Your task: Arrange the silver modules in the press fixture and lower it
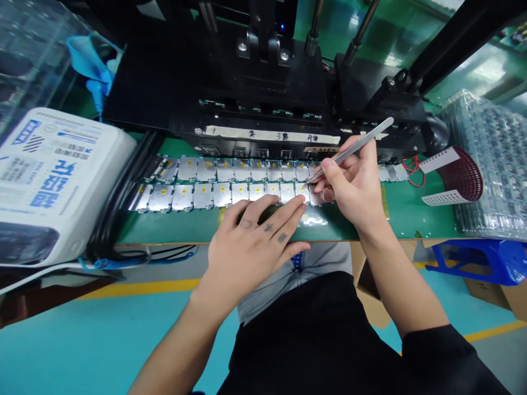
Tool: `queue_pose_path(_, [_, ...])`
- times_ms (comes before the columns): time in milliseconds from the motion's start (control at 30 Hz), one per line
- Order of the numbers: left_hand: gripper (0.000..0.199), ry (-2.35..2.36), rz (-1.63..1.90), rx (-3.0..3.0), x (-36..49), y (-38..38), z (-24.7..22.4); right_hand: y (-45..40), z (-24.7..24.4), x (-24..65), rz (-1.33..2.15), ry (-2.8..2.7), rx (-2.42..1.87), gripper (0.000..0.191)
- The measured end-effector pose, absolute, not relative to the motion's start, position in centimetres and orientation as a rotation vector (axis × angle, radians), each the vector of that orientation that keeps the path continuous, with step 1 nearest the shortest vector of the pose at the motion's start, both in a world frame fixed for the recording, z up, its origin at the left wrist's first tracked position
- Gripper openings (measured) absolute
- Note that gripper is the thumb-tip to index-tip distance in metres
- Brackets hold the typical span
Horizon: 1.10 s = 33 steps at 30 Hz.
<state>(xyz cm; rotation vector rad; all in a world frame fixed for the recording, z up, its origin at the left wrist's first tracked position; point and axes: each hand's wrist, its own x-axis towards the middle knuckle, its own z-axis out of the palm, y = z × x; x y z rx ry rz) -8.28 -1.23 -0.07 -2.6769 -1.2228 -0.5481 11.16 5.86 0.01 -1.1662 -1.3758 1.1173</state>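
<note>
Two long rows of small silver plates (182, 196), most bearing a yellow square dot, lie side by side along the green bench. My right hand (357, 186) grips metal tweezers (364, 141), their tips down at a yellow dot on one plate (302, 190) of the nearer row. Fingers apart, my left hand (259, 241) lies over the front edge, its fingertips on or just beside the nearer row. Some plates are hidden under my right hand.
Behind the rows stands a black machine (263, 88) with switches and a numbered tape strip (272, 135). A white box (57, 186) and black cables (119, 203) are at left. Stacked clear trays (489, 164) and a curled dark-red sheet (465, 175) sit at right.
</note>
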Motion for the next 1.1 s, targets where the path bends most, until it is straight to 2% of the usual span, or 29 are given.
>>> queue_pose_path(233, [0.052,-1.214,-0.586,-2.691,-8.8,-1.2,0.0,4.0,1.5,10.4,0.958,-1.394,-1.086,0.038])
queue_pose_path(400, [0.045,-1.161,-0.637,-2.761,-8.0,-1.8,1.5,2.5,2.5,15.9,0.781,-1.355,-1.113,0.034])
queue_pose_path(600, [0.04,-1.002,-0.708,-2.917,-1.5,-1.8,1.2,2.3,0.1,23.8,0.951,-1.359,-1.108,0.034])
queue_pose_path(733, [0.046,-0.974,-0.594,-2.888,1.0,-1.4,0.0,1.9,-0.4,24.0,1.034,-1.409,-1.102,0.03])
queue_pose_path(1100, [0.04,-1.023,-0.586,-2.859,1.0,-1.5,0.1,1.3,0.4,23.6,1.064,-1.455,-1.116,0.024])
